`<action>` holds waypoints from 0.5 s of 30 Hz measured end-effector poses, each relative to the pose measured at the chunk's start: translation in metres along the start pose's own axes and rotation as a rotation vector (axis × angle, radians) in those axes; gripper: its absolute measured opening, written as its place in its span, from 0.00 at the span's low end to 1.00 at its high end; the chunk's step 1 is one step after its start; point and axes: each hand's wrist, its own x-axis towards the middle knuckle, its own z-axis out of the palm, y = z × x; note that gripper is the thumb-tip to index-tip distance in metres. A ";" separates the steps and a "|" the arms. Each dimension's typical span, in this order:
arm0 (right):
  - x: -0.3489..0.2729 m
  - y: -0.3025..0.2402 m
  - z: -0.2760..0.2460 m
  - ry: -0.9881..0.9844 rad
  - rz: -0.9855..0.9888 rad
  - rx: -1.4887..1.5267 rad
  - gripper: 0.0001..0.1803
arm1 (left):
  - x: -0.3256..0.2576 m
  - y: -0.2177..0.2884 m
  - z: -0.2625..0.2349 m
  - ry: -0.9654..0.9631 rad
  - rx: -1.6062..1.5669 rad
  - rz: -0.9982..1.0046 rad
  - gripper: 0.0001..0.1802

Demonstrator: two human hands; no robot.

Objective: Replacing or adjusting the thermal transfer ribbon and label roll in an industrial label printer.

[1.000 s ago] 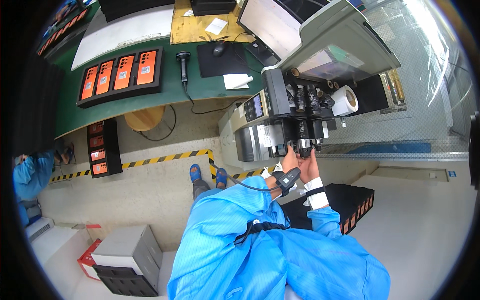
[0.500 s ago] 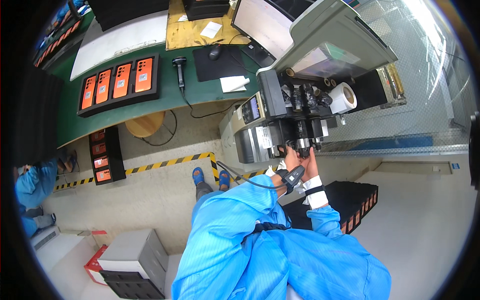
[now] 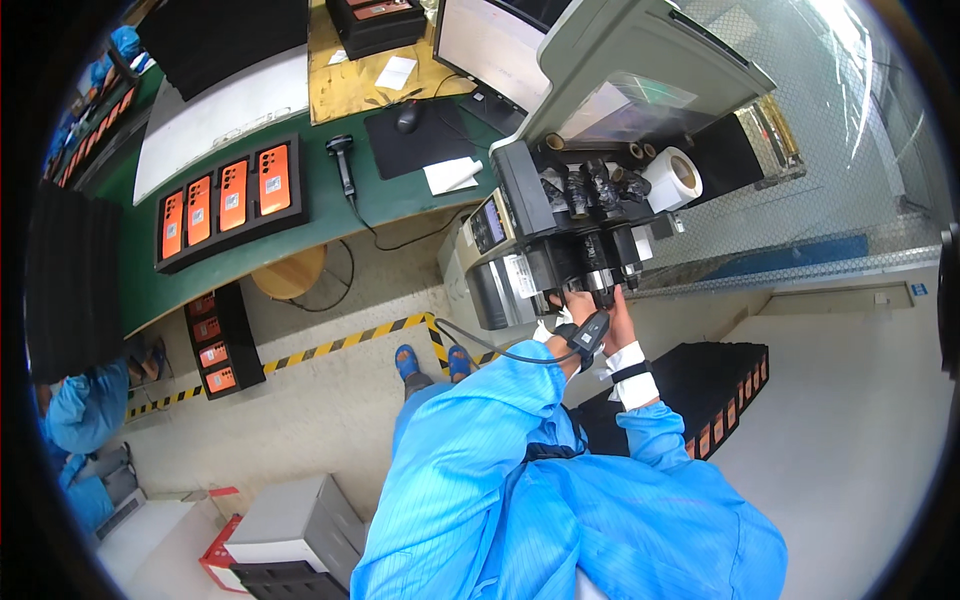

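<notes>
A label printer [image 3: 523, 185] stands before me with its grey lid [image 3: 620, 60] raised. Both my hands are at its near side, around the lower end of a black ribbon roll [image 3: 598, 258] with a silvery band. My left hand [image 3: 578, 308] has its fingers curled at the roll's left, partly hidden by a dark device [image 3: 590, 332] strapped to that wrist. Closed in from the right, my right hand [image 3: 620, 325] has its fingertips against the same roll end. A white label roll [image 3: 662, 192] and dark crumpled ribbon [image 3: 578, 192] sit deeper inside the printer.
A green table [image 3: 330, 215] at the left bears a black tray [image 3: 240, 228] of orange phones, a barcode scanner [image 3: 342, 165] and a mouse [image 3: 407, 118]. Black stacked trays [image 3: 660, 385] stand beside my right arm. A cable [image 3: 480, 345] runs from my left wrist. Another person's blue sleeve [image 3: 90, 400] shows far left.
The view has shifted slightly, so the table and printer sit further left. My hands stay at the ribbon roll, with little visible movement of the fingers.
</notes>
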 end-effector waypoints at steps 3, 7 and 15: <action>0.000 -0.001 -0.004 0.053 -0.006 -0.051 0.37 | 0.003 -0.006 -0.003 -0.117 -0.191 0.027 0.16; -0.021 0.003 -0.013 0.328 -0.209 -0.326 0.31 | -0.011 -0.005 -0.027 -0.174 0.112 0.116 0.16; -0.047 0.005 0.016 0.437 -0.591 -0.720 0.18 | -0.008 -0.016 0.010 -0.119 0.097 0.206 0.18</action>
